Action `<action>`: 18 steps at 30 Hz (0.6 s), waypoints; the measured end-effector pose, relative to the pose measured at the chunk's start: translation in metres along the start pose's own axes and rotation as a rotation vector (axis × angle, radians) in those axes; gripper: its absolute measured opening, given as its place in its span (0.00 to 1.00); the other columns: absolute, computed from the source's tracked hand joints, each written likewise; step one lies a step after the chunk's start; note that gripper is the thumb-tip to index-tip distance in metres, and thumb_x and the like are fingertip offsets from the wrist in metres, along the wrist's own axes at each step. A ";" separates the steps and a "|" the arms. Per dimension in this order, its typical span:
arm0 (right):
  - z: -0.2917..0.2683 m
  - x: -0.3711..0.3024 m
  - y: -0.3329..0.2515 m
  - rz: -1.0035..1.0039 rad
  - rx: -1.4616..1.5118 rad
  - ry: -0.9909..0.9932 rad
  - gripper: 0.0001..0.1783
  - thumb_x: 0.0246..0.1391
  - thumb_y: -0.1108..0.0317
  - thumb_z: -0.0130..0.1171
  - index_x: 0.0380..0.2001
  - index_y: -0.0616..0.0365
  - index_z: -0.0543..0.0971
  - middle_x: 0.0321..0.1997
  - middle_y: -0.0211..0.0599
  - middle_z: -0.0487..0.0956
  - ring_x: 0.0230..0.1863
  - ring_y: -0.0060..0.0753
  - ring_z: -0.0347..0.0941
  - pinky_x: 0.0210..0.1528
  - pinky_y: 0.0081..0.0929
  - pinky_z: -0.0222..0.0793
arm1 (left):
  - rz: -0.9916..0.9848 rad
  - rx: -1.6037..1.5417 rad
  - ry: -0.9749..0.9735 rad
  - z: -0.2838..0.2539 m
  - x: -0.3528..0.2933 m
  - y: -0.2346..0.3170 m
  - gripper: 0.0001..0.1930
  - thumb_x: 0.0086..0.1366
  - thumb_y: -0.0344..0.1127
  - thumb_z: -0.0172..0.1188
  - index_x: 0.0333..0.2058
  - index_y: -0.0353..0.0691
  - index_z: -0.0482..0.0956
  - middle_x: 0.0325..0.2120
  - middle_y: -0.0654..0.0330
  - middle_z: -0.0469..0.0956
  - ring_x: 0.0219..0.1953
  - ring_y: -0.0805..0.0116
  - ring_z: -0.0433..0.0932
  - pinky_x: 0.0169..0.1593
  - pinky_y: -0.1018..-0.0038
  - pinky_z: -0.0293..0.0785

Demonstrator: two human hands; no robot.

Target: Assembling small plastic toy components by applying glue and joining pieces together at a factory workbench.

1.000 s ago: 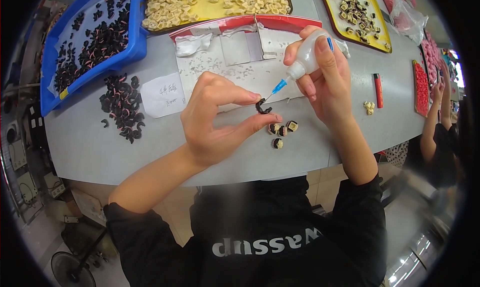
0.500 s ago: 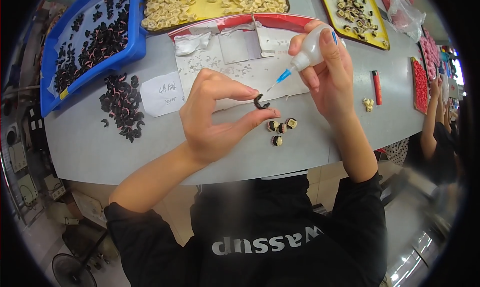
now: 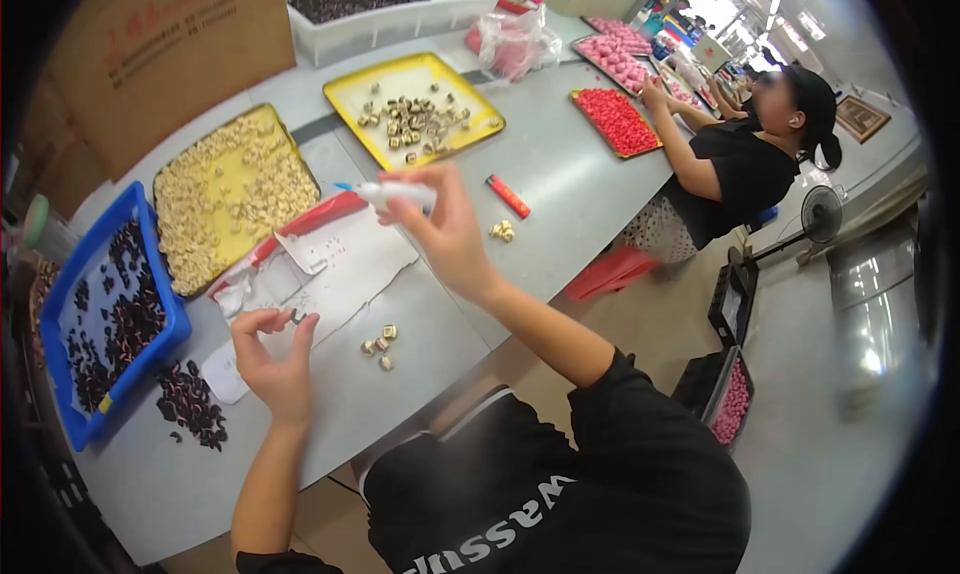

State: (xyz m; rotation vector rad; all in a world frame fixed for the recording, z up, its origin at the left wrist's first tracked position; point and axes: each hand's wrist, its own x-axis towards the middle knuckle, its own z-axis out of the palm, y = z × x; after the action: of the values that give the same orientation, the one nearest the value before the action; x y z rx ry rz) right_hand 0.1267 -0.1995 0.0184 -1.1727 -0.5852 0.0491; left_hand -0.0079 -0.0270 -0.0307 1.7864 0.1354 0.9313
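Between thumb and forefinger, my left hand (image 3: 272,369) pinches a small black curved piece (image 3: 297,317). My right hand (image 3: 448,236) grips a translucent white squeeze bottle (image 3: 408,194) with a blue nozzle (image 3: 345,187), which points left and is apart from the black piece. Beneath both hands lies a white torn cardboard sheet (image 3: 365,264) with a red edge. Several small cream-and-black pieces (image 3: 380,344) sit on the table nearer to me. A heap of loose black curved pieces (image 3: 190,406) lies left of my left hand.
A blue tray (image 3: 178,319) of black pieces and two yellow trays (image 3: 262,114) (image 3: 335,99) hold small parts. A red tube (image 3: 508,197) and cream pieces (image 3: 502,231) lie to the right. Beyond a red-filled tray (image 3: 612,122), a co-worker (image 3: 745,159) sits at the table.
The view has swung right, bringing the co-worker into fuller sight. My right hand has drawn the bottle away from the black piece, which stays pinched in my left hand.
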 end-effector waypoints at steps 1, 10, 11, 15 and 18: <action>-0.008 -0.010 0.003 -0.013 -0.330 -0.016 0.14 0.55 0.69 0.53 0.42 0.59 0.63 0.50 0.45 0.70 0.44 0.30 0.69 0.45 0.23 0.66 | -0.010 0.021 -0.015 0.000 0.000 -0.001 0.19 0.47 0.22 0.67 0.35 0.38 0.67 0.31 0.64 0.66 0.33 0.75 0.65 0.44 0.79 0.64; -0.036 -0.029 0.049 -0.169 -0.859 -0.178 0.14 0.52 0.77 0.49 0.41 0.63 0.61 0.51 0.51 0.65 0.52 0.52 0.63 0.53 0.36 0.60 | 0.055 0.087 -0.005 0.006 0.006 0.004 0.17 0.48 0.27 0.68 0.33 0.38 0.69 0.28 0.64 0.70 0.31 0.75 0.65 0.40 0.79 0.62; -0.035 -0.027 0.050 -0.202 -0.915 -0.207 0.14 0.52 0.77 0.49 0.42 0.63 0.61 0.52 0.52 0.64 0.53 0.52 0.62 0.54 0.37 0.59 | 0.056 0.086 0.004 0.005 0.006 0.003 0.17 0.48 0.27 0.68 0.33 0.38 0.69 0.27 0.64 0.70 0.31 0.75 0.65 0.40 0.79 0.62; -0.032 -0.035 0.043 -0.158 -0.937 -0.304 0.15 0.51 0.74 0.51 0.43 0.63 0.62 0.54 0.52 0.63 0.55 0.53 0.59 0.56 0.38 0.57 | 0.071 0.097 0.000 0.005 0.008 0.004 0.16 0.48 0.28 0.68 0.33 0.38 0.69 0.28 0.64 0.70 0.31 0.75 0.65 0.39 0.79 0.62; -0.027 -0.044 0.029 -0.181 -0.982 -0.328 0.18 0.51 0.70 0.53 0.43 0.63 0.63 0.54 0.50 0.63 0.54 0.52 0.59 0.57 0.39 0.57 | 0.084 0.097 0.029 0.006 0.007 0.004 0.17 0.45 0.29 0.70 0.30 0.39 0.70 0.26 0.62 0.72 0.28 0.72 0.66 0.36 0.77 0.63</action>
State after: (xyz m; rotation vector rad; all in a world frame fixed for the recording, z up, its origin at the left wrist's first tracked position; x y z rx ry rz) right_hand 0.1087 -0.2257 -0.0318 -2.0749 -1.0606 -0.2308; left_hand -0.0007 -0.0298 -0.0242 1.8805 0.1276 1.0261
